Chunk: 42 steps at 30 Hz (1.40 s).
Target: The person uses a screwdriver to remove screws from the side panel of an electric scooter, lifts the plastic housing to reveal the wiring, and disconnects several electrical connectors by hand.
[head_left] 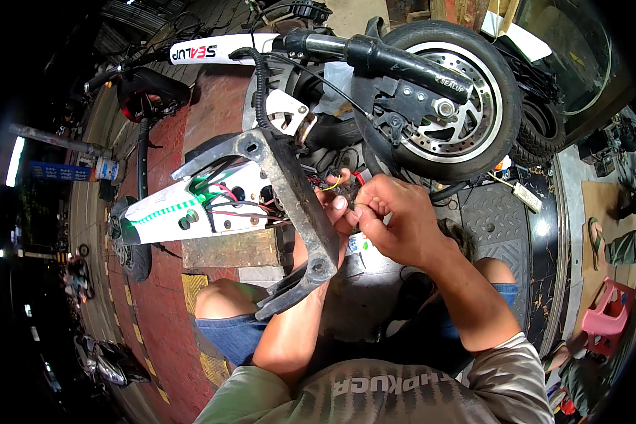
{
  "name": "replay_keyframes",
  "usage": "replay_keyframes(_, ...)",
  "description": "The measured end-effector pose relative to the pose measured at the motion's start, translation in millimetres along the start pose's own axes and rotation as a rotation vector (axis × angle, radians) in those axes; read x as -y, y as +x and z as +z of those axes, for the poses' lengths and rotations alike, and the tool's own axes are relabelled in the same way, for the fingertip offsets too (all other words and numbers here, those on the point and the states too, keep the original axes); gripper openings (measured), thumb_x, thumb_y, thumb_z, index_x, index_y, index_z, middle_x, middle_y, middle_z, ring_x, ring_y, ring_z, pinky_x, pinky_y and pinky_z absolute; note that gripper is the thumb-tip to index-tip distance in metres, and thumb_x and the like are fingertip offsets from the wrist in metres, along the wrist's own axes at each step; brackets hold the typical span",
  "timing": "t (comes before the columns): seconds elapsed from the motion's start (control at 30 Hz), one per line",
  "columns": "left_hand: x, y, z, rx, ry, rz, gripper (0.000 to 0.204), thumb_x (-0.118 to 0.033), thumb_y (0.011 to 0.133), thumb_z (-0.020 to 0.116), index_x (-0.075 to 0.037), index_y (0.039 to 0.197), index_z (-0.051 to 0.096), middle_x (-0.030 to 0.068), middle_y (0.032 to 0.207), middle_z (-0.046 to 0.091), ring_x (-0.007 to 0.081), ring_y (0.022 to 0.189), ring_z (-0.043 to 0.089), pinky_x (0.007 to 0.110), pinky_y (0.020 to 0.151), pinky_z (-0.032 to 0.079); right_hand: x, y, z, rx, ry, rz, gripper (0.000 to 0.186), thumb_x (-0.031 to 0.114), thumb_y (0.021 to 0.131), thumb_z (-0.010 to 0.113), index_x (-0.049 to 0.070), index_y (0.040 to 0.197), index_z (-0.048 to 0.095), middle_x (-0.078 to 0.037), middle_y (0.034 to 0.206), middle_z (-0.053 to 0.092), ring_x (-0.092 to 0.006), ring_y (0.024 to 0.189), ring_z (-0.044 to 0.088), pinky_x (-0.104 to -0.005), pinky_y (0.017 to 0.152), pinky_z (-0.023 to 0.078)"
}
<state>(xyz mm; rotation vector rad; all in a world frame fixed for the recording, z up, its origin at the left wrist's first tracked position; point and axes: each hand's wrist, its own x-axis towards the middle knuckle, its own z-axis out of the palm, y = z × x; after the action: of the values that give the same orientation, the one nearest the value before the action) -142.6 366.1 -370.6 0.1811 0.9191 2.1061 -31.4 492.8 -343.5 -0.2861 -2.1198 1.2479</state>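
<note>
An upturned white scooter (191,208) lies in front of a seated person, its front wheel (449,99) with a silver brake disc raised at the upper right. The right hand (396,219) pinches thin coloured wires (339,180) beside the left hand (336,208), whose fingers touch the same bundle. A grey metal bracket (300,205) crosses in front of the left forearm. A pink stool (608,314) stands at the far right.
</note>
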Motion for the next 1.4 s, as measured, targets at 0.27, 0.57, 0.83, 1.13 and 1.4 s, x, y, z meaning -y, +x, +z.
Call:
replay_keyframes(0.27,-0.6,0.5,2.3,0.010,0.009,-0.077,0.032,-0.002,0.091,0.074,-0.004,0.120,0.061,0.0121,0.128,0.063,0.0256,0.105,0.069,0.035,0.083,0.064,-4.9,3.3,-5.0,-0.107,0.001,-0.121,0.016,0.008,0.081,0.076,0.007,0.095,0.069,-0.009,0.080,0.063,-0.0260,0.068,0.066,-0.0373,0.060,0.052)
replay_keyframes(0.57,-3.3,2.6,-0.7,0.000,0.024,-0.153,0.033,0.004,0.089,0.073,-0.007,0.118,0.062,0.0121,0.124,0.067,0.0194,0.093,0.070,0.032,0.072,0.063,-1.3,3.4,0.6,-0.099,-0.193,-0.146,0.009,0.007,0.080,0.073,0.008,0.085,0.065,-0.008,0.076,0.059,-0.0271,0.059,0.059,-0.0389,0.054,0.046)
replay_keyframes(0.83,3.0,-4.8,-9.0,-0.014,0.146,-0.032,0.038,-0.014,0.095,0.075,-0.003,0.131,0.066,0.0025,0.090,0.072,0.0125,0.074,0.070,0.026,0.067,0.054,10.8,-6.5,6.7,0.057,0.117,0.276,0.011,0.007,0.086,0.070,0.001,0.084,0.061,-0.006,0.061,0.056,-0.0123,0.054,0.051,-0.0310,0.052,0.040)
replay_keyframes(1.13,5.7,0.3,0.9,-0.088,0.083,-0.001,0.037,-0.004,0.091,0.076,0.000,0.123,0.058,0.0166,0.123,0.065,0.0275,0.081,0.073,0.043,0.080,0.062,30.8,-14.3,-15.2,-0.143,0.277,0.292,0.020,0.011,0.095,0.070,-0.001,0.082,0.064,0.000,0.062,0.058,-0.0046,0.056,0.050,-0.0241,0.051,0.037)
replay_keyframes(1.4,8.2,7.6,-2.7,0.023,0.003,0.040,0.034,0.009,0.090,0.070,-0.010,0.116,0.061,0.0085,0.127,0.064,0.0315,0.126,0.062,0.043,0.098,0.060,-7.7,-10.0,-4.7,0.131,0.929,0.962,0.056,0.053,0.100,0.063,0.000,0.085,0.072,-0.006,0.066,0.065,-0.0119,0.047,0.055,-0.0258,0.044,0.041)
